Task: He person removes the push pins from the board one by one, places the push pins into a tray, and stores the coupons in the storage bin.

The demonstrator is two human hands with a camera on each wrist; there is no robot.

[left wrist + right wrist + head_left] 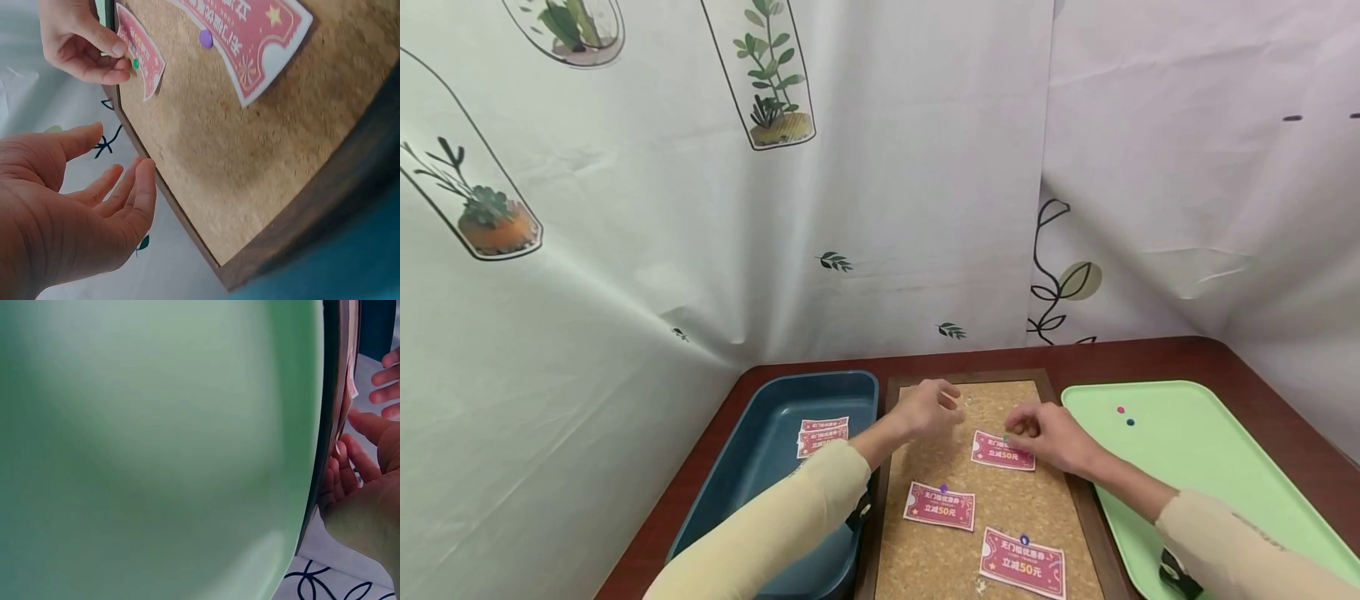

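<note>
On the corkboard, a pink coupon carries a green pushpin at its upper edge. The fingertips of my right hand are right beside that pin, thumb and forefinger apart in the right wrist view. My left hand hovers over the board's upper left, fingers loosely bent and nothing between them. Lower down, another coupon bears a purple pushpin. A third coupon near the front has a blue pushpin.
Left of the board stands a dark blue tray with overlapping coupons inside. A light green tray lies to the right, holding a pink pushpin and a dark blue pushpin. A printed white curtain hangs behind the table.
</note>
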